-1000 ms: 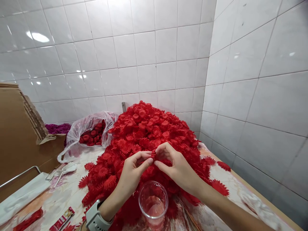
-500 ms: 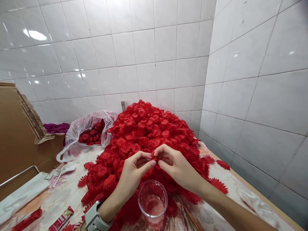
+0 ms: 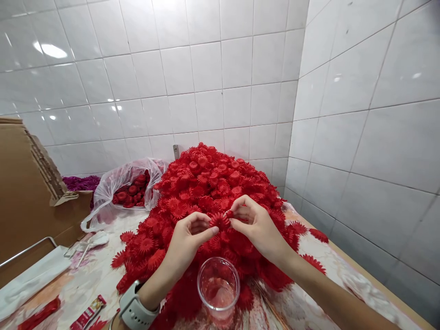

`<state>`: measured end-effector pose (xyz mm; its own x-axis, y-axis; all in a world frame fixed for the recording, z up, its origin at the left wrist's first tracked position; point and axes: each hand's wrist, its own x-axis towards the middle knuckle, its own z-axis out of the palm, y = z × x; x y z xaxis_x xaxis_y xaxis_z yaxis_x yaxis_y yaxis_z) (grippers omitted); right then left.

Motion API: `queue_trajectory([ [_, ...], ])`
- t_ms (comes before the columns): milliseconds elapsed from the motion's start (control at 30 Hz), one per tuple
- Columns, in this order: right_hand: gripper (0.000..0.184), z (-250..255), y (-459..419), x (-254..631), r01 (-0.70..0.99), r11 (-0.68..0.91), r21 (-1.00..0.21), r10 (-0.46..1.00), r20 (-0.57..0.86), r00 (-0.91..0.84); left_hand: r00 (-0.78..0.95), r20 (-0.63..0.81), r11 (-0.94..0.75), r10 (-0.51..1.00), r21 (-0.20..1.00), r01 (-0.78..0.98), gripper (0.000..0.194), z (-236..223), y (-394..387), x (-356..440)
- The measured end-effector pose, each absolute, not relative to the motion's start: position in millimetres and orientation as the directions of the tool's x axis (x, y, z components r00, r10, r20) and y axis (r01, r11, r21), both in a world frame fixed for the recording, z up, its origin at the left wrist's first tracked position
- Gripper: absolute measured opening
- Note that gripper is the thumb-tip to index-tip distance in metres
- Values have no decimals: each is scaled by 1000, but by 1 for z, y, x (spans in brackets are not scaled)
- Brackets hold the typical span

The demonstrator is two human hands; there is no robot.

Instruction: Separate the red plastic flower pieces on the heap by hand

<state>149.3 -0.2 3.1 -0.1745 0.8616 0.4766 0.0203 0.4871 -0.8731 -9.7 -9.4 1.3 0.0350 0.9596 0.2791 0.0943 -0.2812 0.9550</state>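
A big heap of red artificial flower heads (image 3: 206, 178) with thin spiky petals fills the middle of the table. In front of it, my left hand (image 3: 190, 238) pinches a spread red flower head (image 3: 219, 222) by its edge, between thumb and fingers. My right hand (image 3: 252, 229) is just to the right, its thumb and fingertips closed on a small red piece (image 3: 228, 214), which looks like a compact flower piece; its exact form is too small to tell. Below both hands stands a clear plastic cup (image 3: 218, 293) with a little pinkish content at its bottom.
Left of the heap, a clear plastic bag (image 3: 103, 192) holds darker red pieces. A cardboard box (image 3: 30, 183) stands at the far left, with purple material (image 3: 81, 183) behind it. Wrapped snacks (image 3: 88, 313) lie front left. Tiled walls (image 3: 220, 68) close off the back and right.
My hands have moved slightly apart, the right one up and to the right. The small red bunch between them has become a spread flower head and a separate small piece.
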Motion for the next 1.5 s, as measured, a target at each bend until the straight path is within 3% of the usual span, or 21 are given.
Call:
queue_trajectory([
  [100,13,6,2,155,113,541,-834,841,535,-74,46,331,-334,943,931,145,15,2,-17,-6],
  [267,11,13,15,176,256,614,-747,699,665,263,75,470,-467,880,823,325,7,1,-23,-9],
  [333,9,12,19,178,340,643,-686,681,716,156,116,530,-528,840,746,406,4,-1,-20,-12],
  [433,13,7,20,173,520,691,-503,614,788,-54,142,623,-606,769,641,471,3,-5,-13,-16],
  [533,18,5,13,165,533,761,-370,516,843,-151,166,668,-654,725,594,468,5,-5,-10,-18],
  [600,19,6,7,162,443,806,-394,532,810,-247,181,639,-641,748,624,447,5,-4,-10,-17],
  [733,21,4,-2,157,257,750,-609,655,631,-415,135,515,-531,846,793,301,8,-2,-10,-15],
  [867,21,-3,-5,150,131,662,-738,728,592,-345,45,430,-432,902,894,118,12,-3,-11,-12],
  [1000,17,-9,-7,143,73,604,-794,791,585,-178,97,369,-377,924,922,86,13,-1,-14,-10],
  [1100,16,-12,-8,140,39,589,-807,807,585,-80,145,322,-332,936,942,52,18,0,-15,-8],
  [1200,14,-12,-8,140,113,608,-785,793,608,-46,126,310,-318,942,947,41,16,-1,-16,-5],
  [1333,13,-9,-10,142,235,646,-726,758,648,-80,90,308,-314,947,948,60,12,-4,-17,-4],
  [1500,19,-8,-11,142,251,677,-692,733,663,-148,85,321,-324,943,945,28,12,-2,-17,-6],
])
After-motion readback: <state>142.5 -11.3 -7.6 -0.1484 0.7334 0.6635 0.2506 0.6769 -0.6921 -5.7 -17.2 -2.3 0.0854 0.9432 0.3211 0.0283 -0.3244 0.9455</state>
